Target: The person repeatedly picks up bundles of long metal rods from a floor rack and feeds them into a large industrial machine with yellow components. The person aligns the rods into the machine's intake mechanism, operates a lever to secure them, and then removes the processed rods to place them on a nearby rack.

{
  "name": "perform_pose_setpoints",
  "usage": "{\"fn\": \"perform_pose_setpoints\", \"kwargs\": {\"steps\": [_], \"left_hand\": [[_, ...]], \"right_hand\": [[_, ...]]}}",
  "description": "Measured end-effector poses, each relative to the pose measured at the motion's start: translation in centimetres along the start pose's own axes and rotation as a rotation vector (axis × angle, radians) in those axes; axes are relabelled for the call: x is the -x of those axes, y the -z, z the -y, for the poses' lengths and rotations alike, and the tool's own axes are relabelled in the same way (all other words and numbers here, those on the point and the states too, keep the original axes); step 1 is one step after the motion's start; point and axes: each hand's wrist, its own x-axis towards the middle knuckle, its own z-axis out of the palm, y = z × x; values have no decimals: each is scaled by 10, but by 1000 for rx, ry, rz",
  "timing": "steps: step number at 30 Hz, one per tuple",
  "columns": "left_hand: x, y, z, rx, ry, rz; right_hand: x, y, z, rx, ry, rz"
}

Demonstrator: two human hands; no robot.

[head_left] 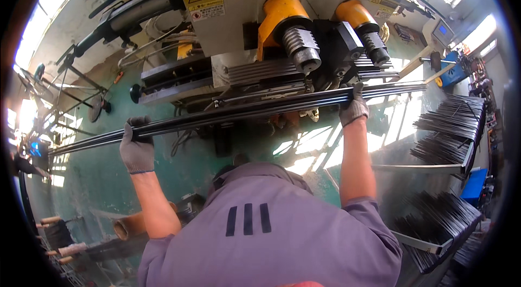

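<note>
A bundle of long, thin dark metal rods [244, 109] stretches across in front of me, its left end lower than its right. Toward the left, my left hand [137, 146], in a grey glove with dark fingers, grips the bundle. My right hand [354, 107], gloved the same way, is wrapped round it farther right. Just beyond the rods stands a large pale machine [222, 34] with two orange cylinders and ridged metal spindles [302, 48]. Part of the machine's lower frame is hidden behind the rods.
Racks at the right hold many dark rods [453, 119], with more rods [434, 222] nearer me. A cardboard tube [130, 226] lies at lower left. A wheeled metal stand [89, 91] is at far left. A control screen [443, 31] rises at far right above the green floor [92, 189].
</note>
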Motion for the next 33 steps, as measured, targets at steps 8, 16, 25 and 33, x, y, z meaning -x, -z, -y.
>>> {"fn": "perform_pose_setpoints", "kwargs": {"steps": [8, 16, 25, 33], "left_hand": [[-71, -21, 70, -135, 135, -72], [-74, -58, 113, 93, 461, -80], [-110, -24, 97, 24, 198, -219], [-71, -70, 139, 76, 336, -74]], "right_hand": [[-36, -62, -67, 325, 137, 473], [-94, -76, -85, -44, -82, 157], [-51, -100, -72, 125, -30, 98], [-49, -89, -59, 261, -118, -69]]}}
